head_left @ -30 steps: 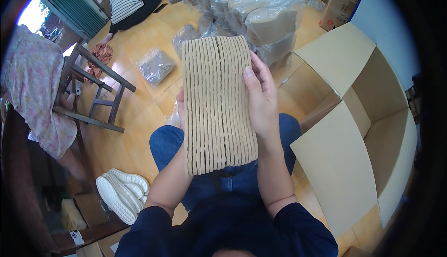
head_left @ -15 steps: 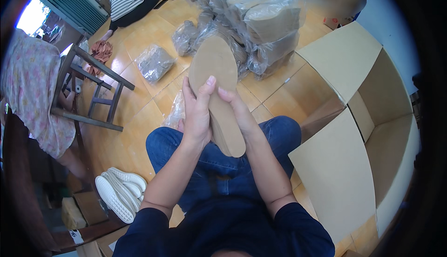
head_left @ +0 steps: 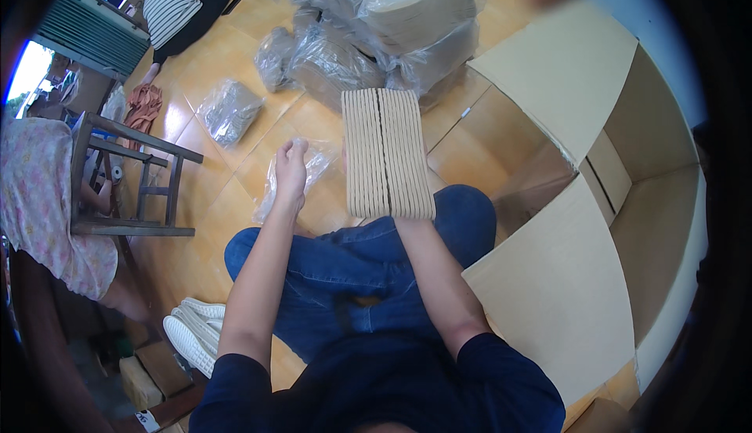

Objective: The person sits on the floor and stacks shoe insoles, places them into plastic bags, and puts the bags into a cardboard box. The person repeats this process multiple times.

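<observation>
A thick stack of beige shoe insoles point(head_left: 384, 155) stands edge-on before me, its many layers in two side-by-side columns. My right hand point(head_left: 428, 156) supports it from behind and below, mostly hidden by the stack. To the left, apart from the stack, my left hand point(head_left: 291, 170) hangs over a clear plastic bag point(head_left: 317, 163) on the floor. Its fingers are loosely bent, and I see nothing held in them.
Plastic-wrapped insole bundles point(head_left: 415, 21) pile up ahead, with a smaller wrapped packet point(head_left: 229, 112) to their left. An open cardboard box point(head_left: 556, 292) stands at my right. White shoe soles point(head_left: 192, 335), a wooden stool point(head_left: 145, 229) and two other people are on the left.
The stack has turned from showing a broad insole face to showing its layered edges. My left hand has let go of it and moved left, while my right hand keeps hold.
</observation>
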A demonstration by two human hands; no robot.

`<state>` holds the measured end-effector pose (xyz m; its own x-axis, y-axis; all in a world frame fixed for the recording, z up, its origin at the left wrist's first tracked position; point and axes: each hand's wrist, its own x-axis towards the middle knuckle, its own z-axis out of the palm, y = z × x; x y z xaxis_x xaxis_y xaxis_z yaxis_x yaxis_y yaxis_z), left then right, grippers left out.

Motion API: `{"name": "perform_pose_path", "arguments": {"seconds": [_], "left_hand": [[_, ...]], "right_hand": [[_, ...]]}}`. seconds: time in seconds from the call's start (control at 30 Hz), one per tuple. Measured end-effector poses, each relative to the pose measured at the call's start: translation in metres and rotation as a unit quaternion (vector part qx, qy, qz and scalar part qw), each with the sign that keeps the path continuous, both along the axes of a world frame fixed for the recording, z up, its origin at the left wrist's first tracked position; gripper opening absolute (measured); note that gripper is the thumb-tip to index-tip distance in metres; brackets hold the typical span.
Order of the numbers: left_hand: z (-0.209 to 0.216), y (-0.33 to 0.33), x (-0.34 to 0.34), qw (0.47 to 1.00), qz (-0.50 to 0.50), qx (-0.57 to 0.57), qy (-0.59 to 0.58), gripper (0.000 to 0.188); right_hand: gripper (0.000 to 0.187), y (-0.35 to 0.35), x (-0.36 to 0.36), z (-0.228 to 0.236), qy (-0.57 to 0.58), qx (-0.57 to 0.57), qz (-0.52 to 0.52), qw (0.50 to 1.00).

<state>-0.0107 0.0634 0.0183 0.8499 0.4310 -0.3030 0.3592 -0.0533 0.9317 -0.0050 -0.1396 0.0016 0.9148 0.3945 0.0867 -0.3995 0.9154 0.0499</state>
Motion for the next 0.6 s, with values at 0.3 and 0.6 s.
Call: {"name": "perform_pose_path", "arguments": {"seconds": [0.3,0.6], "left_hand": [[-0.126,0.039,-0.009,0.895,-0.168,0.335,0.241,0.104],[-0.083,0.009,-0.007,0.843,-0.218,0.486,0.071,0.078]], "right_hand": [[0.057,-0.002,-0.005,0.004,-0.004,0.063,0.003,0.998],[0.058,-0.026,-0.006,0.011,-0.015,0.131,0.014,0.991]]}}
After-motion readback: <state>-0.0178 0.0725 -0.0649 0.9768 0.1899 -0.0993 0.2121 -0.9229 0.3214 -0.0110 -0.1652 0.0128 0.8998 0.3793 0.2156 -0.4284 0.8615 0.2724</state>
